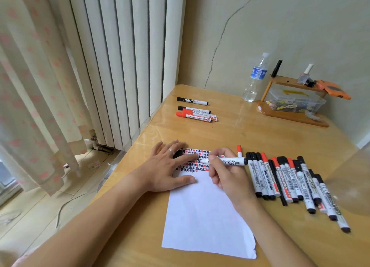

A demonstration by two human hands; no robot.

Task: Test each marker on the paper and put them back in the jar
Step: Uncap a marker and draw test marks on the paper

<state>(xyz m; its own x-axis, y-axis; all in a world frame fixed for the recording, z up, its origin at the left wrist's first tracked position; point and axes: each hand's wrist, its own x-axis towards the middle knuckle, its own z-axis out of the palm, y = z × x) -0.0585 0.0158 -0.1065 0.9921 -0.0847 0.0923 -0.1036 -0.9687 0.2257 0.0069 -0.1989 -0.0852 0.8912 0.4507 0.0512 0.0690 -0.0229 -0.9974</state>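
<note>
- Your left hand (170,166) lies flat on the top left part of the paper (206,216), its fingers (180,156) straight and spread, with a ring on one of them; it pins the sheet to the bench (260,138).
- A small black object, perhaps a cap, sits partly hidden under those fingers at the sheet's upper left corner; you cannot tell for sure what it is.
- Your right hand (226,172) holds a white marker (226,161) with a dark end, its fingers curled round the barrel. The marker lies nearly level, its tip pointing left over the marked band of the paper.
- Whether the tip touches the sheet is hidden by the hand.
- The top strip of the paper is filled with rows of small red and black scribbles; the rest of the sheet is white.
- Just right of your right hand, a row of markers (296,182) lies side by side on the bench, black and red caps mixed, some touching their neighbours.
- One red-capped marker (239,150) pokes up just behind your right hand.
- Farther back, well apart from the paper, four more markers (196,112) lie near the bench's left edge, two black and two red.
- At the far right edge a clear, blurred shape, possibly the jar (352,178), stands beside the row.
- A water bottle (256,78) and a small wooden rack (294,106) stand at the back by the wall.
</note>
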